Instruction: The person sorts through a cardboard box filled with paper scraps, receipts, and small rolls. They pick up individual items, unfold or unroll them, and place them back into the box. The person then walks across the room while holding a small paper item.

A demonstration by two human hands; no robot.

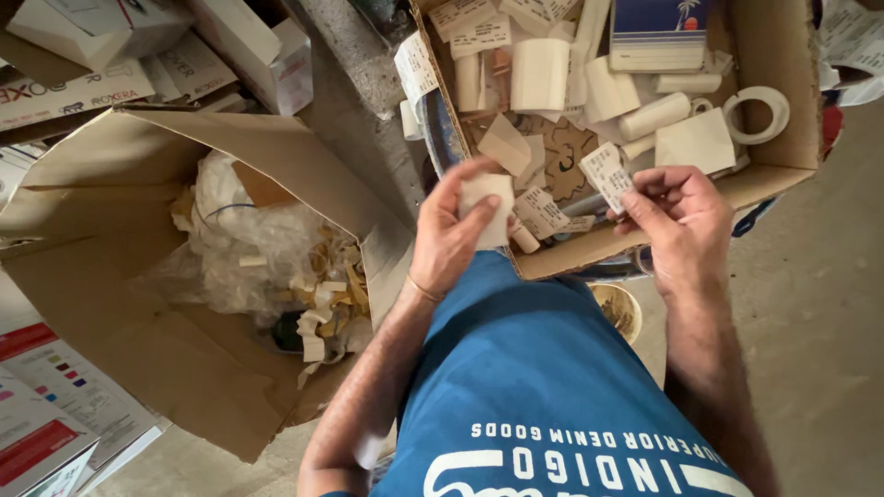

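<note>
Boxes (773,156) of scraps around both hands (456,235)

The tape ring (757,112) box (792,156) is cut off by the top edge.

Two open cardboard boxes (129,258) (783,138), two hands (456,235) (681,216), one tape ring (757,114).

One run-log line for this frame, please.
left hand: holds small white block | right hand: pinches printed label | both over cardboard box of parts
</note>
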